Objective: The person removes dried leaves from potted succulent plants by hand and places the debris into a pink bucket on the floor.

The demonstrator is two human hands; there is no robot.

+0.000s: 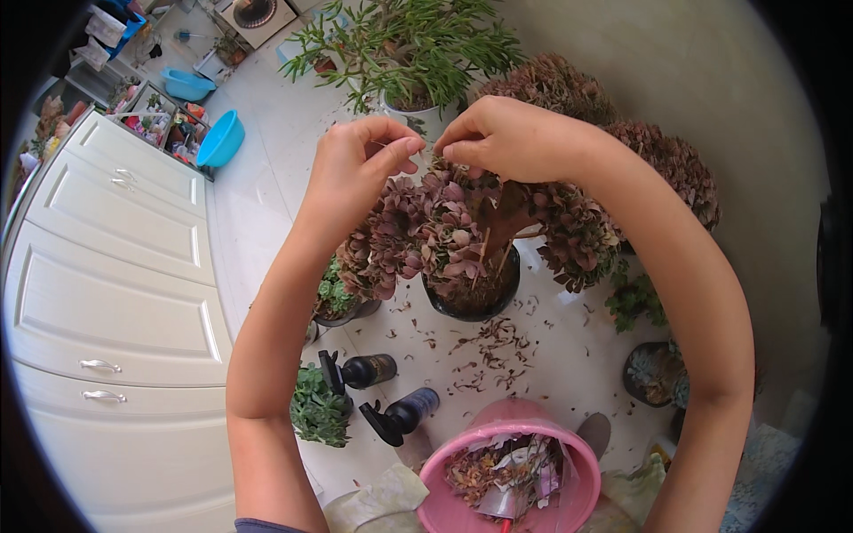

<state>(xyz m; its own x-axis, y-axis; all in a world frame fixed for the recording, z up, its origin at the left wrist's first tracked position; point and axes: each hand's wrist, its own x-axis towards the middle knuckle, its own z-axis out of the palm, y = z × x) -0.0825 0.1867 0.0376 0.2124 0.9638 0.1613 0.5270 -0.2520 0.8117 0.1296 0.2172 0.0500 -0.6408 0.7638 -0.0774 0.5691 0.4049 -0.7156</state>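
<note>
A potted succulent with dense purplish rosettes [453,226] stands in a dark glossy pot [472,303] before me. Over the far side of its rosettes is my left hand [370,150], thumb and forefinger pinched on a thin, small piece, perhaps a dry leaf or stem. Close to its right, my right hand [483,140] is bent down at the plant's top edge with fingertips together; whether anything is between them is hidden. Dry leaf scraps [496,353] lie on the tiled floor below the pot. Nearest me, a pink bucket [433,476] holds dry leaves, plastic and paper waste.
Two black spray bottles [373,370] stand or lie left of the scraps. Green potted succulents [320,406] flank them, and more pots [650,373] are at right. Larger plants [413,46] rise behind my hands. White cabinets [120,293] line the left; a blue basin [221,138] is beyond.
</note>
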